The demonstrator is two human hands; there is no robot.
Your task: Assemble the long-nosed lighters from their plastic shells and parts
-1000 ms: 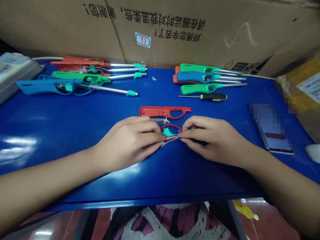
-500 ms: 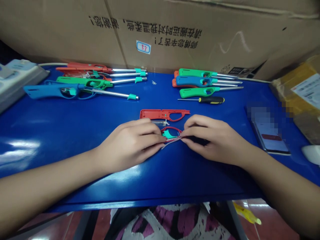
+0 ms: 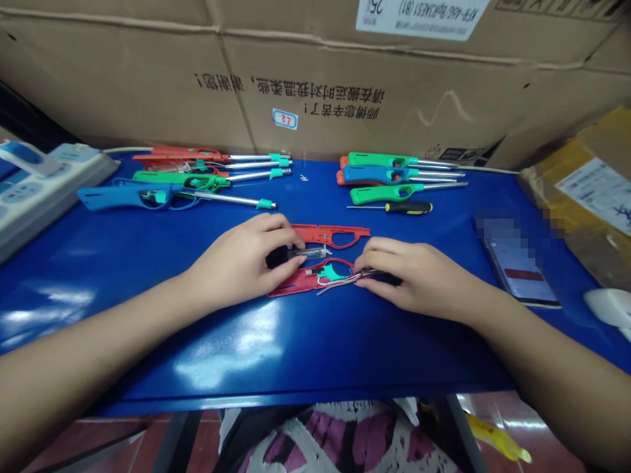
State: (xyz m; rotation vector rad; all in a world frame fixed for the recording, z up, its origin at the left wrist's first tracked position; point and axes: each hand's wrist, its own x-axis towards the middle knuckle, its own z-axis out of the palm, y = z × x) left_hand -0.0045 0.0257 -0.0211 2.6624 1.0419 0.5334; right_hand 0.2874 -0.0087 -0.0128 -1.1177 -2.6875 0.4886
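In the head view my left hand (image 3: 244,256) has its thumb and index finger closed on the left end of a small clear fuel tank (image 3: 313,253). Below it lies a red lighter shell half (image 3: 300,282), holding a teal trigger (image 3: 328,271) and thin wires (image 3: 338,281). My right hand (image 3: 409,272) pinches this half's front end together with the wires; the fingertips hide what exactly is gripped. Beyond both hands, the other red shell half (image 3: 315,233) rests on the blue table, its left end partly behind my left fingers.
Opened lighters with metal tubes (image 3: 236,196) lie at the back left. Closed lighters (image 3: 379,193) and a screwdriver (image 3: 409,207) are back right. A phone (image 3: 522,269) lies at right, a power strip (image 3: 44,190) at left. A large cardboard box (image 3: 162,112) stands behind.
My left hand has moved off the wires and trigger, up and left to the clear fuel tank, uncovering the near shell half. My right hand keeps its pinch. The camera view has tilted up.
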